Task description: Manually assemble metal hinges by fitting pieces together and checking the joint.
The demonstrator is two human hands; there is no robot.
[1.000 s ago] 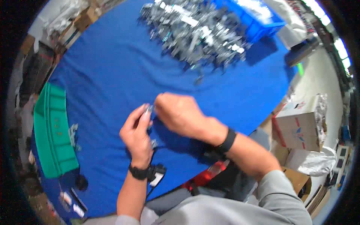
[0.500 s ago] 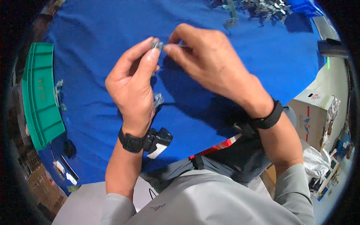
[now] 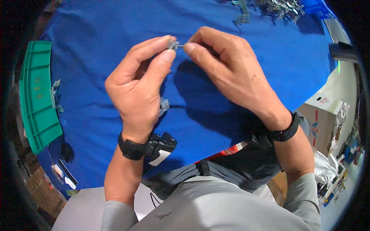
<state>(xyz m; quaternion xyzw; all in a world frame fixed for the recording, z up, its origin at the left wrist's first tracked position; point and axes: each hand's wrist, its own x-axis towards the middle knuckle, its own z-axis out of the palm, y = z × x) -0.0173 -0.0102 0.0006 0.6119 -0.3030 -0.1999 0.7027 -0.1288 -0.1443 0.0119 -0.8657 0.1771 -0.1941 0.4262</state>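
Over the blue cloth, my left hand [image 3: 133, 86] is closed, pinching a small silvery metal part [image 3: 173, 45] between thumb and fingertips. From its right side a thin metal pin [image 3: 180, 46] sticks out toward my right hand [image 3: 237, 71]. The thumb and forefinger of that hand are pinched together at the pin's outer end; its other fingers are curled. A second small metal piece [image 3: 164, 106] shows beside the heel of my left hand, partly hidden; whether it lies on the cloth or is held, I cannot tell.
A green plastic tray [image 3: 38, 96] stands at the left, with several small metal parts [image 3: 56, 96] beside it. A heap of metal parts [image 3: 283, 9] lies at the far right near a blue bin [image 3: 318, 8]. A cardboard box [image 3: 318, 119] sits beyond the table's right edge.
Both hands have shifted a little to the right, the right one slightly farther. The thin pin between the metal part and my right fingertips now shows more plainly.
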